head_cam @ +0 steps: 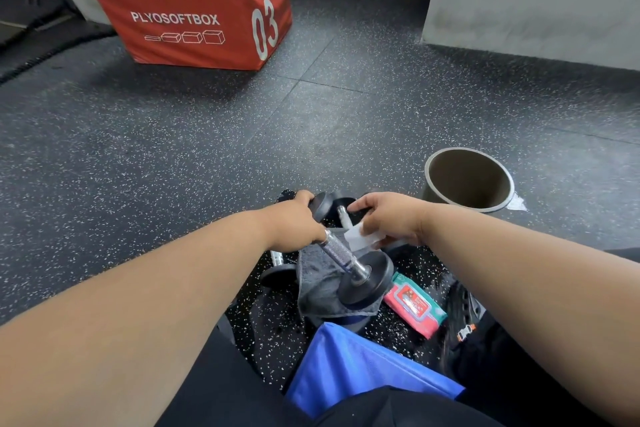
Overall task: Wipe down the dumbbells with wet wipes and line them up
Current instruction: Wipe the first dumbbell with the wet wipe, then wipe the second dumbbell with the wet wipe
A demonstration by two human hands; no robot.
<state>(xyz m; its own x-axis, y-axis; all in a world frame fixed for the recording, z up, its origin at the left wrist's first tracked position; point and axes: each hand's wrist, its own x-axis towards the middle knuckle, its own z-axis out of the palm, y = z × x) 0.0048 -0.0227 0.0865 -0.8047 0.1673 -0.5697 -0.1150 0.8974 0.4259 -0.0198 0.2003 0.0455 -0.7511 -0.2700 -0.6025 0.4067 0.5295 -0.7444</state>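
Dumbbell [349, 265] tilts over the grey cloth [318, 284] on the floor; our left hand [294, 222] grips its handle, our right hand [388, 222] pinches a wet wipe [358, 237] beside it.

Head camera, forward-down, close over floor [207, 149].
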